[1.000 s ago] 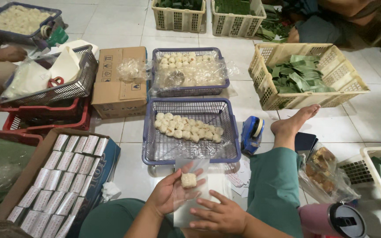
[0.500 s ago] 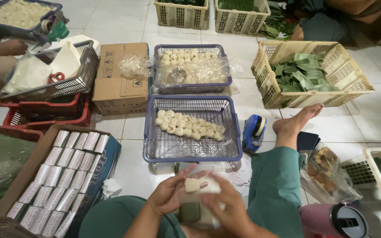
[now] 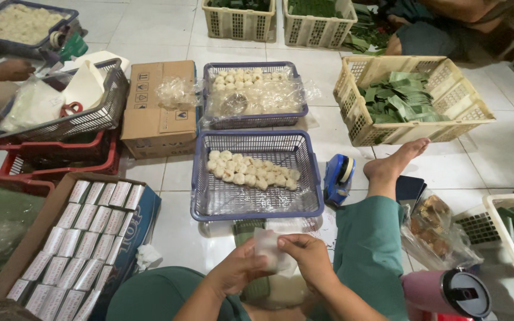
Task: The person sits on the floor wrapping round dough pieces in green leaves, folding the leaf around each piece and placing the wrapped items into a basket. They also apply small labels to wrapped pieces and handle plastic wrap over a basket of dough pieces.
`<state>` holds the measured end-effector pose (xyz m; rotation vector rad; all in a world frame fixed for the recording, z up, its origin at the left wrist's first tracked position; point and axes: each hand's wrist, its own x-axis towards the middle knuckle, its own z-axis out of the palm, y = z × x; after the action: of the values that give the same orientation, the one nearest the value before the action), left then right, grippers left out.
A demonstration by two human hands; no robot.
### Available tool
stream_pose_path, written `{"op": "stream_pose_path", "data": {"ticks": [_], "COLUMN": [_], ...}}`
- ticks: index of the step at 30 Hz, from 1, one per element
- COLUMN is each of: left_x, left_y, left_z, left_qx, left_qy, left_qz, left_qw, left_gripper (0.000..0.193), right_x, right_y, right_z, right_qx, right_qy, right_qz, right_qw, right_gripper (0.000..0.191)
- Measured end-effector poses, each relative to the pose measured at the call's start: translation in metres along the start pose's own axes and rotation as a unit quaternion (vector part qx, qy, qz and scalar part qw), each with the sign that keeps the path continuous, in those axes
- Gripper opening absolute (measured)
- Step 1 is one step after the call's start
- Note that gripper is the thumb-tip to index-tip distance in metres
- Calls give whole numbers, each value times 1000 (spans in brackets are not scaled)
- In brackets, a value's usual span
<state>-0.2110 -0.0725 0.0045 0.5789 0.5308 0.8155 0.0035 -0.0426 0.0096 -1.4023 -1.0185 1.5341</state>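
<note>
Cardboard box (image 3: 157, 113) upper left of centre, yellow basket of green leaves (image 3: 408, 101) upper right, blue tape dispenser (image 3: 338, 178) right of centre, pink flask (image 3: 444, 293) lower right, carton of small white packets (image 3: 81, 238) lower left

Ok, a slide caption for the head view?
Both hands wrap a small white piece in clear film, before a blue basket of pale round pieces.

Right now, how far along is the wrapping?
Done: a cardboard box at the left holds rows of white wrapped packets. In hand: the left hand and right hand both pinch one small white piece in clear wrap. Left: a row of white pieces in the near blue basket, plus more under plastic in the far blue basket.
</note>
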Motion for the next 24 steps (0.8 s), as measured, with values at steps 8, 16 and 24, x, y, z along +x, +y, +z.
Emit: {"op": "stream_pose_path", "data": {"ticks": [8,16,24], "left_x": [13,8,4], "left_y": [-13,10,9], "left_z": [-3,-3,4], "left_qx": [79,-56,18], "left_qy": [190,158,194], "left_qz": [-24,-27,-27], "left_qw": [978,985,980], "left_gripper": [44,46,45], "right_x": [-12,-21,-19], "right_y": [-1,55,13], "right_z": [4,-21,-31], "right_qx": [0,-72,-97], "right_qy": [-19,-42,-26], "right_qz": [-81,-166,-196], "right_qw": [996,983,975], "right_gripper": [49,20,49]}}
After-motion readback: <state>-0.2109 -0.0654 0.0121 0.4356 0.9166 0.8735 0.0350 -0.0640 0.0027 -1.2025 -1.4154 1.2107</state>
